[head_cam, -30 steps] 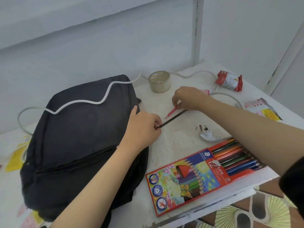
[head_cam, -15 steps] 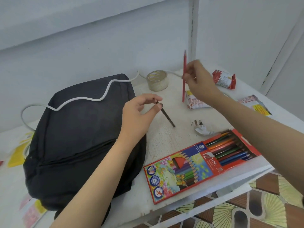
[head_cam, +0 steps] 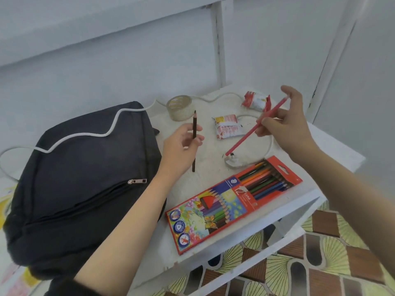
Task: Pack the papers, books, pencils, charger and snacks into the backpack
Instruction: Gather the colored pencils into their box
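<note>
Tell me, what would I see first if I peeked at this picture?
Two hands in the middle each hold up a pencil: the left hand a brown pencil, the right hand a red pencil. Below them lies a bright, open pencil box near the table's front edge, and a big black backpack fills the left side.

The scene is lit evenly by cool, fairly bright light. Faint shadows are cast on the table (head_cam: 333,146) right of the backpack (head_cam: 85,178). Above it the wall lines (head_cam: 218,50) are slanted by the wide lens, and the forearm (head_cam: 352,199) far right of it is blurred.
</note>
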`<state>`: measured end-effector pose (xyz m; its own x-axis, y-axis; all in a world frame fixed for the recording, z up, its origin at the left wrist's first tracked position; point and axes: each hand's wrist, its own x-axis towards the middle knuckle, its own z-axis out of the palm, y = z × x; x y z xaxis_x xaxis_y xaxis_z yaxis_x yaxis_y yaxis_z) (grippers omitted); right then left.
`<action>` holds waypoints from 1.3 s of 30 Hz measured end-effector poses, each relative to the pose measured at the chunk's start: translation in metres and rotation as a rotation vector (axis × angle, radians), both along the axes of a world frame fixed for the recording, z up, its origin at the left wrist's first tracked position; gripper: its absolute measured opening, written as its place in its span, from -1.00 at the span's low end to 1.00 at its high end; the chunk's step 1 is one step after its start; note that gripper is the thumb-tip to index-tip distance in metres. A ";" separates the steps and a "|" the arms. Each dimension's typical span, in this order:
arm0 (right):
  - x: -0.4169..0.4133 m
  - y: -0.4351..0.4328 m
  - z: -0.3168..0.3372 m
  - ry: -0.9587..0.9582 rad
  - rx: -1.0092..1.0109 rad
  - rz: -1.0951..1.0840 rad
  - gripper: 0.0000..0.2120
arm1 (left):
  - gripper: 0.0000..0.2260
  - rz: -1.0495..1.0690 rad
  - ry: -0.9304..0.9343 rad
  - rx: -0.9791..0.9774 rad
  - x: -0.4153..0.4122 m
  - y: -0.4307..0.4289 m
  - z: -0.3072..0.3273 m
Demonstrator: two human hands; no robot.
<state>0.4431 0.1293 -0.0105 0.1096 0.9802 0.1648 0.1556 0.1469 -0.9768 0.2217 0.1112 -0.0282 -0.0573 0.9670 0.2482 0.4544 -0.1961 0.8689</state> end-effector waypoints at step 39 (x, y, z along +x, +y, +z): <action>0.048 -0.074 -0.065 -0.144 -0.040 -0.294 -0.39 | -0.79 -0.201 -0.224 0.041 0.089 -0.026 -0.009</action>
